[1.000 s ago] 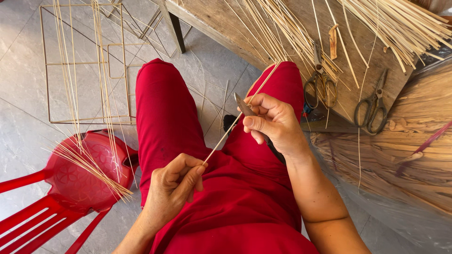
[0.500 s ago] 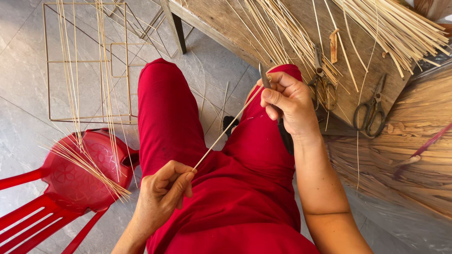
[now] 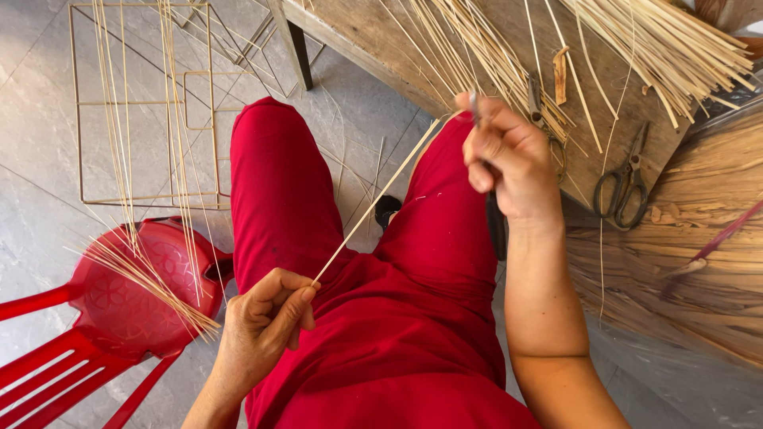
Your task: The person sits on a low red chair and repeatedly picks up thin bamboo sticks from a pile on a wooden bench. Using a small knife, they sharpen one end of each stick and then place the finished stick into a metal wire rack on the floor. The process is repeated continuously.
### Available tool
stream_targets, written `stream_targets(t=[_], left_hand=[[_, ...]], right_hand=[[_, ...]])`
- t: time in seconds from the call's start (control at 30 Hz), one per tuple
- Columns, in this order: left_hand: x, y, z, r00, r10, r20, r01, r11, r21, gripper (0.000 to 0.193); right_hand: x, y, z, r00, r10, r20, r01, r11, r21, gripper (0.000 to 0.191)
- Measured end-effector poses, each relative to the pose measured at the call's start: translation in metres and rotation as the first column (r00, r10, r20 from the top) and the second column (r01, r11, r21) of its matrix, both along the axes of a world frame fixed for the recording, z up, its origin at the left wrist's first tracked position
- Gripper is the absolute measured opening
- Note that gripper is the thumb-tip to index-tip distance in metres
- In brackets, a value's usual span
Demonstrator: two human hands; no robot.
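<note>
The left hand (image 3: 262,318) pinches the near end of a thin bamboo strip (image 3: 373,202) that slants across the red lap; the right hand (image 3: 509,155) grips its far end with what looks like a small blade (image 3: 474,103), beside the scissors (image 3: 624,187)

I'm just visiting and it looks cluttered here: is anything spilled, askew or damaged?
Nothing looks damaged. Thin strips lie loosely across the red plastic chair and wire frame, overhanging untidily. Scissors sit near the wooden bench's edge, among more strips.
</note>
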State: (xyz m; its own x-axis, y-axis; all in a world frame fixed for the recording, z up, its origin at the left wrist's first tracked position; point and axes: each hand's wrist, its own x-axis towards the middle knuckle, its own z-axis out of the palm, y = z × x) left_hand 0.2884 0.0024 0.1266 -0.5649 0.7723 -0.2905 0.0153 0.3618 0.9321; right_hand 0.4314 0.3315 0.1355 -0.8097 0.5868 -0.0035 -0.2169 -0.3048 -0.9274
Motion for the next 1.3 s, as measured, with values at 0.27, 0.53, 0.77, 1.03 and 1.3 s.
stream_targets(t=[0.27,0.53,0.77,1.03,1.3], left_hand=[[0.004,0.002,-0.001,1.0,0.0,0.005,0.0,1.0,0.006,0.01],[0.0,-0.006,-0.002,0.999,0.009,-0.035,-0.009,1.0,-0.02,0.01],[-0.004,-0.005,-0.002,0.998,0.054,-0.042,-0.055,0.998,-0.025,0.009],[0.001,-0.003,-0.004,0.998,0.038,-0.043,-0.039,0.999,-0.01,0.008],[-0.001,-0.008,-0.003,0.995,0.104,-0.01,-0.104,0.995,0.009,0.012]], right_hand=[[-0.007,-0.022,-0.015,0.994,0.074,0.076,-0.075,0.997,0.009,0.045],[-0.006,0.012,-0.011,1.0,-0.022,0.0,0.022,1.0,-0.017,0.034],[-0.001,0.015,-0.002,0.997,-0.077,-0.01,0.077,0.997,-0.029,0.045],[-0.006,-0.019,-0.013,0.979,0.181,0.095,-0.178,0.983,-0.044,0.056],[-0.012,0.007,-0.011,0.999,-0.014,0.032,0.015,0.999,-0.033,0.044]])
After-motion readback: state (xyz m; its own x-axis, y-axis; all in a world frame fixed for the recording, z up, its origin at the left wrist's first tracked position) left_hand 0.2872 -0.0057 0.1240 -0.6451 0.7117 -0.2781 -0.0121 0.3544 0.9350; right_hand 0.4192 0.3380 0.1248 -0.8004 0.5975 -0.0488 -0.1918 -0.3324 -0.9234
